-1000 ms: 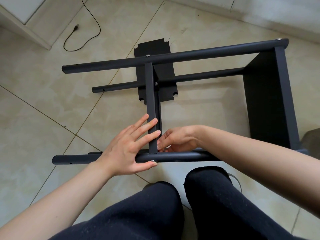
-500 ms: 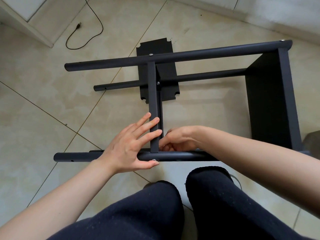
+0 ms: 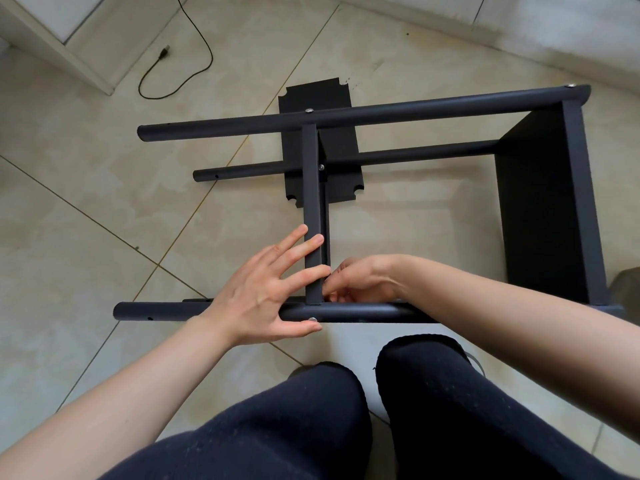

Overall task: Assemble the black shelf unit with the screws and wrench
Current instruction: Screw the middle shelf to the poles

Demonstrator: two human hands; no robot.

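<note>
The black shelf unit lies on its side on the tiled floor, its round tubes running left to right. A black shelf panel closes its right end. A thin middle panel stands edge-up between the far tube and the near tube. My left hand rests flat against this panel's left face, fingers spread, thumb under a silver screw head on the near tube. My right hand reaches behind the panel's near end with fingers curled; what they pinch is hidden.
A loose black panel with notched corners lies flat on the floor under the frame. A black cable with a plug trails at the upper left beside a white skirting. My knees in dark trousers are right behind the near tube.
Nothing has visibly moved; both hands stay at the joint of the middle panel and the near tube. Only the camera has shifted slightly.
</note>
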